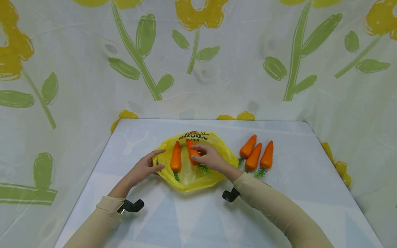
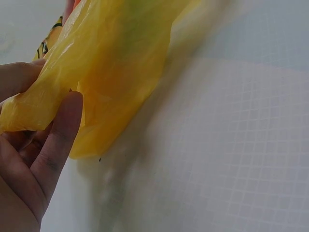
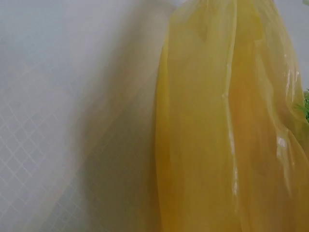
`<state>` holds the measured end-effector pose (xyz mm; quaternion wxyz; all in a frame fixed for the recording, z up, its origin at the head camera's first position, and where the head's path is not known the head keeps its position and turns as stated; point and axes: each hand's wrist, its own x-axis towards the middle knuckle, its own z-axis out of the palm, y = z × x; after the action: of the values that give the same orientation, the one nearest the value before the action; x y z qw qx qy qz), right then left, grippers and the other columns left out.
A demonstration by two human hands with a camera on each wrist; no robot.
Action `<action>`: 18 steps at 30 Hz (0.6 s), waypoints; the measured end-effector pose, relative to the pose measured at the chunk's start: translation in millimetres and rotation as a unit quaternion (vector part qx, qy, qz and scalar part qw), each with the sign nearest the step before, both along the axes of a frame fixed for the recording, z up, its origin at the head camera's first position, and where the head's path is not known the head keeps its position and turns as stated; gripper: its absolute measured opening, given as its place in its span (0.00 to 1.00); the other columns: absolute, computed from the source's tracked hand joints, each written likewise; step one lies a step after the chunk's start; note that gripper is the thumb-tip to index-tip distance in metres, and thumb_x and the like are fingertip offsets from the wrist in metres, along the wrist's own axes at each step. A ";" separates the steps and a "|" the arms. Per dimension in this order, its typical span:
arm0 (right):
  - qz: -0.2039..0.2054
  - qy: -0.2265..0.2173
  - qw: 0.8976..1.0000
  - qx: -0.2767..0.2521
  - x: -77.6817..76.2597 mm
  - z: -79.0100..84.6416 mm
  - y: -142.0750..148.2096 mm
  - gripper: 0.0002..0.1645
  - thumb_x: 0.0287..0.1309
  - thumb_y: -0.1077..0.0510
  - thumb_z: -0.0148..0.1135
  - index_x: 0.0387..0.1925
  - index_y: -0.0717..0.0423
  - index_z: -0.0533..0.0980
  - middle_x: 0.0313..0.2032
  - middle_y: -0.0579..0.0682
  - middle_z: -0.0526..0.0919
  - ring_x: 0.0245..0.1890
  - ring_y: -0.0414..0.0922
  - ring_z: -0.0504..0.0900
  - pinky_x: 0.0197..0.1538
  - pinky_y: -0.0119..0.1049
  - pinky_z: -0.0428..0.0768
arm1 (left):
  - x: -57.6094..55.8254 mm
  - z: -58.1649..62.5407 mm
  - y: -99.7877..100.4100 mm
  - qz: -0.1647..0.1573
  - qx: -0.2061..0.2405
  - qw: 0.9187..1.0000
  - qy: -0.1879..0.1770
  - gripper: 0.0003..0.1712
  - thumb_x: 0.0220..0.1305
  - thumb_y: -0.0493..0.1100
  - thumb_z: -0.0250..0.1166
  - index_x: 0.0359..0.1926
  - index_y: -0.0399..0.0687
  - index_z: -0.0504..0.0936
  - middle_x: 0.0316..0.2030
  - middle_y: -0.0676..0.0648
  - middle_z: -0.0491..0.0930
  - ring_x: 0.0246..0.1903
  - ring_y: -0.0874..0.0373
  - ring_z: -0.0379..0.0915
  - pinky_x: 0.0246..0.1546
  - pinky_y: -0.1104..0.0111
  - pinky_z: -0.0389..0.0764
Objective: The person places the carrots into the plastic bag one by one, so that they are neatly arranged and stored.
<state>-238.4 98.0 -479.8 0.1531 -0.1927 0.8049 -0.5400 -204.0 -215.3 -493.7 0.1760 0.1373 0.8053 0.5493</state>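
Observation:
A yellow plastic bag (image 1: 193, 187) with dark printing lies spread open on the table in the head view. My left hand (image 1: 143, 169) holds its left rim; the left wrist view shows fingers and thumb on either side of the bag film (image 2: 116, 92). Inside the bag's mouth, my right hand (image 1: 211, 159) grips an orange carrot (image 1: 190, 148) with green leafy tops, its tip pointing away from me. Another carrot (image 1: 175, 159) lies left of it in the bag. In the right wrist view the bag's side (image 3: 198, 121) fills the right half, and the right hand is out of sight.
Three more carrots, the nearest to the bag (image 1: 248, 146), the middle one (image 1: 253, 157) and the outer one (image 1: 267, 155), lie side by side right of it. A flower-patterned curtain (image 1: 235, 79) hangs behind the pale table (image 1: 297, 206).

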 end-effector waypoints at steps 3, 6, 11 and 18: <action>-0.004 0.000 1.000 0.006 -1.2 -1.8 -2.5 0.26 0.66 0.53 0.68 0.64 0.54 0.78 0.60 0.55 0.80 0.54 0.50 0.81 0.53 0.40 0.82 | 0.3 0.8 0.5 0.000 0.000 1.000 0.000 0.39 0.72 0.44 0.65 0.78 0.46 0.59 0.67 0.31 0.65 0.43 0.48 0.81 0.42 0.56 0.87; -0.007 -0.001 1.000 0.009 -2.9 -4.1 -5.3 0.26 0.66 0.52 0.68 0.64 0.53 0.78 0.60 0.55 0.80 0.53 0.50 0.81 0.52 0.39 0.82 | 0.2 0.6 0.6 0.000 -0.001 1.000 0.001 0.39 0.72 0.44 0.65 0.78 0.46 0.59 0.67 0.31 0.65 0.43 0.48 0.81 0.42 0.57 0.87; -0.011 -0.006 1.000 0.012 -5.1 -7.4 -9.5 0.26 0.66 0.53 0.67 0.63 0.53 0.78 0.60 0.54 0.81 0.52 0.49 0.81 0.52 0.39 0.82 | -0.1 0.4 0.7 0.001 -0.001 1.000 -0.001 0.39 0.72 0.44 0.65 0.78 0.46 0.59 0.69 0.31 0.64 0.43 0.48 0.81 0.42 0.57 0.87; -0.008 -0.020 0.999 0.024 -6.8 -8.9 -17.0 0.26 0.66 0.52 0.67 0.63 0.53 0.78 0.60 0.53 0.80 0.51 0.47 0.79 0.52 0.37 0.82 | 0.9 1.8 0.8 0.005 -0.005 1.000 -0.001 0.39 0.72 0.45 0.65 0.78 0.46 0.59 0.71 0.32 0.61 0.43 0.48 0.81 0.42 0.57 0.87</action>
<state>-245.1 81.0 -488.8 0.1690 -0.1718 0.8158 -0.5257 -203.1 -214.4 -491.9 0.1741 0.1318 0.8085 0.5465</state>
